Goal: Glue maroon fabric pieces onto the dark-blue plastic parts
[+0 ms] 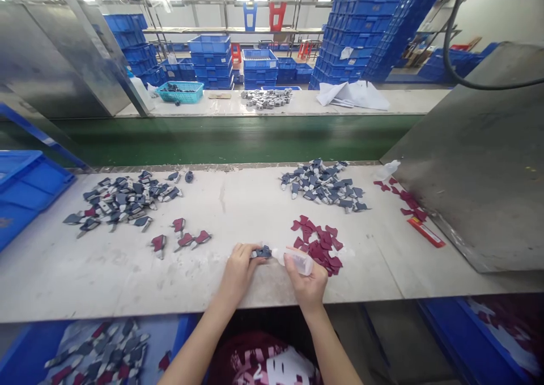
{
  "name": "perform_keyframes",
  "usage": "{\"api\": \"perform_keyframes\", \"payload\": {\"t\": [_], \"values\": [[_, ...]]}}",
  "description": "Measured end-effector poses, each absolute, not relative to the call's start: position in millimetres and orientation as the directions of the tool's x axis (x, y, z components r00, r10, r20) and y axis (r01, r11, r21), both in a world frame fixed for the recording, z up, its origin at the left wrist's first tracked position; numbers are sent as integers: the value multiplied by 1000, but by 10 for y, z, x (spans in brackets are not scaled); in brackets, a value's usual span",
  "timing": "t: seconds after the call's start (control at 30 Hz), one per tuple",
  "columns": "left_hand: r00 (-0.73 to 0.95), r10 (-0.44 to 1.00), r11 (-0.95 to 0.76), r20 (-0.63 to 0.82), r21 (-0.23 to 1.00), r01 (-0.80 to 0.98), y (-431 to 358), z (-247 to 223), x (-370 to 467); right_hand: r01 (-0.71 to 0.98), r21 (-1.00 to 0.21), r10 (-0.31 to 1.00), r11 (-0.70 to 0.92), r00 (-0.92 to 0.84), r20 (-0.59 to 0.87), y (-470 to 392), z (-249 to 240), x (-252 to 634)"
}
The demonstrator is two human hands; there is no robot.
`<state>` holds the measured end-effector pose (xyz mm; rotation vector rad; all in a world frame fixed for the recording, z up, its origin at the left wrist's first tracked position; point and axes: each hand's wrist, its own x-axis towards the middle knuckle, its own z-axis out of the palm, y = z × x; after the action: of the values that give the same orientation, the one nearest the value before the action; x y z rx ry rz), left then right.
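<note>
Near the table's front edge, my left hand (pixel 241 266) pinches a small dark grey-blue piece (pixel 264 252). My right hand (pixel 309 280) is wrapped round a translucent squeeze bottle (pixel 301 262), whose white tip points left at the piece and is close to it; whether they touch is too small to tell. Just right of the bottle lies a pile of maroon pieces (pixel 325 243). Behind it is a heap of grey-blue and white pieces (pixel 318 183). A larger heap of such pieces (pixel 127 198) is at the left, with several maroon-topped pieces (pixel 186 239) in front of it.
A blue crate (pixel 29 186) stands at the left edge, a metal panel (pixel 480 175) at the right. A red packet (pixel 426 232) and another clear bottle (pixel 386 170) lie on the right. Beyond the green belt (pixel 221 138) is a turquoise basket (pixel 181 93). Below the table is a filled bin (pixel 182 337).
</note>
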<state>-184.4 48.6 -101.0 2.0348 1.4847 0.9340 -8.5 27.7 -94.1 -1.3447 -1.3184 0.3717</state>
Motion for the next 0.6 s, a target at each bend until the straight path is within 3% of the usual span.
{"api": "perform_keyframes", "payload": {"t": [0.6], "values": [[186, 944, -328, 274, 702, 632, 484, -1004, -1839, 591, -714, 721, 376, 297, 626, 236, -848, -79]]}}
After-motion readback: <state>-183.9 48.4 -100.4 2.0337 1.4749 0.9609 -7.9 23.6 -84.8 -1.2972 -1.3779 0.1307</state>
